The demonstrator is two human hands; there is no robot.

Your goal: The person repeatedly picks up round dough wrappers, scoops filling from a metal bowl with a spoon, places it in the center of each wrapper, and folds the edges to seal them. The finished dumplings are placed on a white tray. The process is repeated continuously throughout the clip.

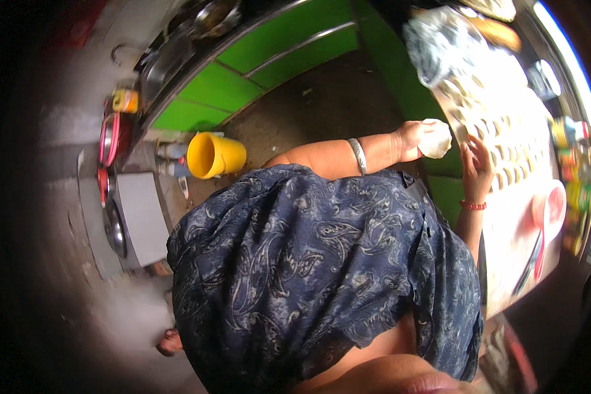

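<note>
My left hand (413, 141), below a silver bangle, holds a thin round dough wrapper (434, 140) by its edge, in front of the worktop. To its right, my right hand (477, 160), with a red bead bracelet (473, 205) at the wrist, is raised beside the near edge of the board. Its fingers look loosely parted, and I see nothing held in them. Past that hand, several crescent-shaped dumplings (507, 153) lie in rows on the pale board (505, 221). Bright light washes out part of the board.
A clear plastic bag (441, 44) sits at the board's far end. Nearer are a pink bowl (554, 204) and a red-handled utensil (540, 261). Packets and jars (574, 172) line the window side. Green cabinets (221, 93) and a yellow bucket (215, 155) stand to the left.
</note>
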